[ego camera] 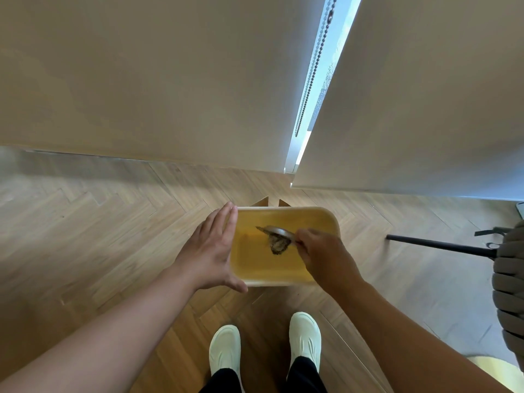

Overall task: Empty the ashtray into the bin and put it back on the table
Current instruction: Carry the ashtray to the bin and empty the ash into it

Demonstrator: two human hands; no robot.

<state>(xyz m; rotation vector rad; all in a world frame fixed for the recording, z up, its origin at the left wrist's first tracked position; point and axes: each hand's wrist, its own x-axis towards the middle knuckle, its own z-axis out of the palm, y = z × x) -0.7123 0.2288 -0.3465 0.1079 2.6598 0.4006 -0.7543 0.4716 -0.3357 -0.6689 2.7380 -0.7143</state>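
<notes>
A pale wooden bin (329,219) with rounded corners stands on the floor straight ahead of my feet. My right hand (323,251) holds a small brownish ashtray (279,231) tipped over the bin's opening. Dark ash (278,243) falls from it in a clump into the bin. My left hand (211,248) lies flat against the bin's left wall, fingers together and pointing away, thumb at the near left corner. The table is out of view.
Herringbone wooden floor all around. White roller blinds with a bead chain (314,66) hang just behind the bin. A chair with woven grey cord (510,279) and a black leg (439,245) stands at the right. My pale shoes (304,336) are close to the bin.
</notes>
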